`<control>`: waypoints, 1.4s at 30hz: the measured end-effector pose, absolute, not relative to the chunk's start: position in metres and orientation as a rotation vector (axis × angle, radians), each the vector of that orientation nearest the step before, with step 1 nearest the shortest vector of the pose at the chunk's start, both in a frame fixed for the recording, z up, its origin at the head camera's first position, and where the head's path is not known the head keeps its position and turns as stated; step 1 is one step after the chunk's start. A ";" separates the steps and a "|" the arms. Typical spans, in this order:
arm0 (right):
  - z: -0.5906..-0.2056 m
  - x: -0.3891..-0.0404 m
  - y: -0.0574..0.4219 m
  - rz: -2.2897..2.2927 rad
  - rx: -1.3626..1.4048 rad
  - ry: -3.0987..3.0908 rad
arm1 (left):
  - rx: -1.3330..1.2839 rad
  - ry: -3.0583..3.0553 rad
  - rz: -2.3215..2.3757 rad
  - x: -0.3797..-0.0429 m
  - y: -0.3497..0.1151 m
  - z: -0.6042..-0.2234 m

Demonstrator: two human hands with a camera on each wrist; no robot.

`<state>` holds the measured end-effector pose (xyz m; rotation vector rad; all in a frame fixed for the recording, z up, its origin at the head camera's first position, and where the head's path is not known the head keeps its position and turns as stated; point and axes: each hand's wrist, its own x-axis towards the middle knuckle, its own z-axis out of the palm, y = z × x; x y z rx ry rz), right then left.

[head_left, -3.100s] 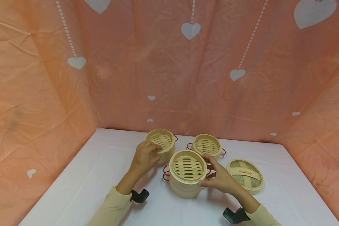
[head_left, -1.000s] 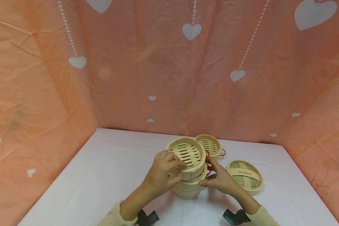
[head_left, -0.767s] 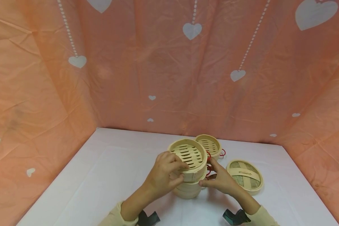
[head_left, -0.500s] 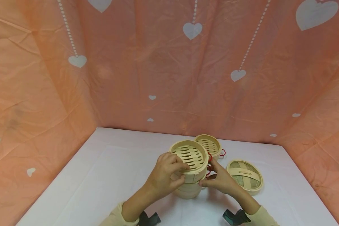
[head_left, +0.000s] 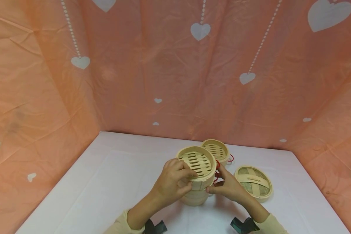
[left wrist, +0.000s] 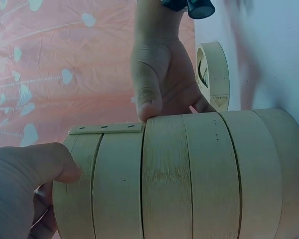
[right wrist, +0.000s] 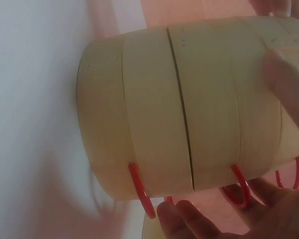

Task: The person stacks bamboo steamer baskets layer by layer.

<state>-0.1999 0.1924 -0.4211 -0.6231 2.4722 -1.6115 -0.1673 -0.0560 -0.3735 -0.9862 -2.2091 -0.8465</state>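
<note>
My left hand pinches the near-left rim of a round bamboo steamer basket with a slatted floor. This basket sits on top of a stack of matching steamer baskets at the middle front. My right hand grips the lower stack from the right, thumb on the near side and fingers reaching behind by the red handles. In the left wrist view, my left thumb presses on the top basket's wall, and narrow seams show between the tiers. The stack's left-side handles are hidden.
Behind the stack stands another bamboo steamer basket with red handles. A woven bamboo lid with a strap handle lies to the right. The white table is bordered by orange cloth with hearts.
My left hand has brought the basket from the back left over to the stack, then lowered it slightly to the right until it lines up. My right hand has stayed at the stack.
</note>
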 end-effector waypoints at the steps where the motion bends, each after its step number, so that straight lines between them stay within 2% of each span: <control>1: -0.421 -0.200 0.192 -1.609 -0.613 2.472 | -0.986 -2.211 -0.849 -0.167 -0.056 -0.373; 27: -0.422 -0.200 0.194 -1.653 -0.632 2.434 | -1.034 -2.178 -0.764 -0.167 -0.058 -0.374; 35: -0.417 -0.194 0.202 -1.376 -0.716 2.684 | -1.049 -2.142 -0.804 -0.170 -0.064 -0.375; 42: -0.404 -0.185 0.206 -1.132 -0.743 2.957 | -0.864 -2.250 -1.037 -0.175 -0.075 -0.376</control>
